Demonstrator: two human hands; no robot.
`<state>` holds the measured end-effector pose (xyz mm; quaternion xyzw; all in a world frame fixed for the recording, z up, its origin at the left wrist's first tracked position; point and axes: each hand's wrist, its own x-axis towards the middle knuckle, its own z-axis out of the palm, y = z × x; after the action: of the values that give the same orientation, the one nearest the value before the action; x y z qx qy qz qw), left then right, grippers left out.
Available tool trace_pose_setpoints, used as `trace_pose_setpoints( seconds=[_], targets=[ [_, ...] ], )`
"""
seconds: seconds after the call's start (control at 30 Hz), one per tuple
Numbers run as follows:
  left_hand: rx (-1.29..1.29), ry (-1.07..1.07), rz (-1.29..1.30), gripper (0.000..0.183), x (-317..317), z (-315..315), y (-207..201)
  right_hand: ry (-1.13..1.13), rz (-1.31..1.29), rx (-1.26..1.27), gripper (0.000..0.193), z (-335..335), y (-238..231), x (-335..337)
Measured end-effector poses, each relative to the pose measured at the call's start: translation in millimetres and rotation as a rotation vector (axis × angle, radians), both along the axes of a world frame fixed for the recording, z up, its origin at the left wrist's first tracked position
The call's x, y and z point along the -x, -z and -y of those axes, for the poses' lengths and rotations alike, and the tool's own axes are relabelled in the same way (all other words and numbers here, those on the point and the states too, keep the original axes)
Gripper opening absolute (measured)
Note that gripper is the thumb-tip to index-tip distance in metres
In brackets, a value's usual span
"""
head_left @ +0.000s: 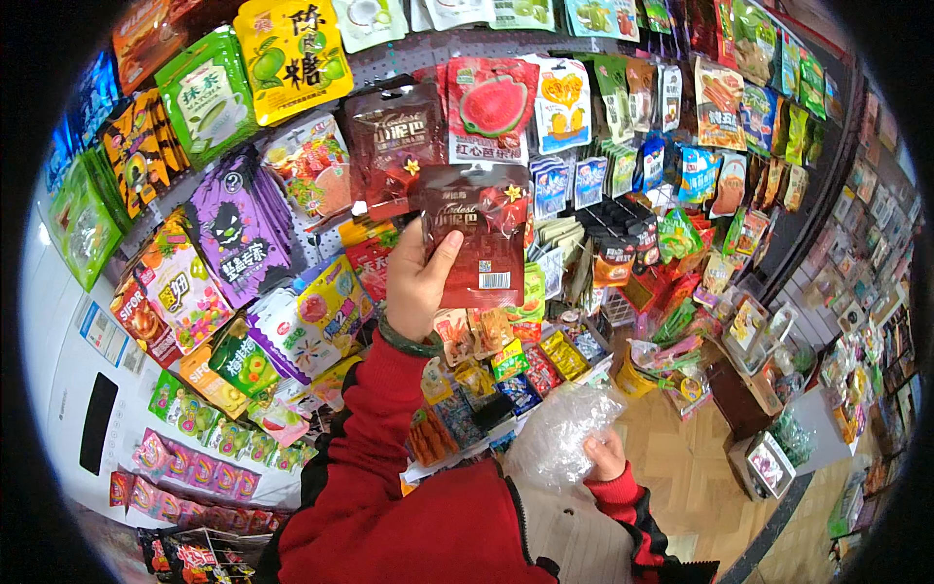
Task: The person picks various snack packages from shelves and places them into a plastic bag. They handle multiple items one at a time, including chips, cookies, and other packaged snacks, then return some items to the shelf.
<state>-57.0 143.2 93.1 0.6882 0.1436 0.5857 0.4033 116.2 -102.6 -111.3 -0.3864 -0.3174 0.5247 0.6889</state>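
Raised in front of the snack rack, my left hand [416, 287] grips a dark brown snack pouch [477, 243] by its left side, thumb across the front. The pouch is upright and faces me, with a yellow flower and a barcode on it. Just behind it hangs a similar brown pouch [394, 146], partly covered. Beside that, a watermelon-printed pouch [491, 102] hangs on the rack. Lower down, my right hand [605, 456] is closed on a crumpled clear plastic bag [564, 433]. I cannot make out what is inside the bag, if anything.
Hanging bags fill the rack, among them a purple pouch [238, 229] and a yellow pouch [292, 58]. Below stand bins of small packets [545, 370]. A white appliance [88, 389] is at the left. Wood-patterned floor [671, 467] shows at the lower right, near a brown box [735, 389].
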Motion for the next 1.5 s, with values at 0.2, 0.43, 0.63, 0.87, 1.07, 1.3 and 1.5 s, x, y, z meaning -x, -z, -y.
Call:
trace_pose_setpoints(
  seconds=[0.2, 0.43, 0.63, 0.87, 1.07, 1.3, 1.5],
  targets=[
    [-0.278, -0.333, 0.100, 0.047, 19, -23, -47, 0.016, -0.042, -0.019, 0.046, -3, 8, -3],
    [0.053, -0.106, 0.172, 0.039, 26, -43, -41, 0.014, -0.132, -0.040, 0.044, -5, 20, -6],
    [0.954, 0.859, 0.672, 0.051, 27, -43, -26, 0.012, -0.091, -0.039, 0.046, -7, 16, -5],
    [1.155, 1.177, 0.536, 0.059, 15, -13, -4, 0.014, -0.110, 0.001, 0.046, -5, 14, -2],
    [1.288, 1.113, 0.314, 0.083, -2, 32, 16, 0.075, -0.042, 0.000, 0.046, -1, 15, -5],
    [0.797, 0.640, 0.099, 0.048, 22, 36, -5, 0.102, -0.079, 0.016, 0.050, 0, 14, -4],
    [-0.052, 0.047, 0.165, 0.083, 22, 2, -63, 0.093, -0.077, 0.014, 0.051, -3, 10, -6]
  ],
)
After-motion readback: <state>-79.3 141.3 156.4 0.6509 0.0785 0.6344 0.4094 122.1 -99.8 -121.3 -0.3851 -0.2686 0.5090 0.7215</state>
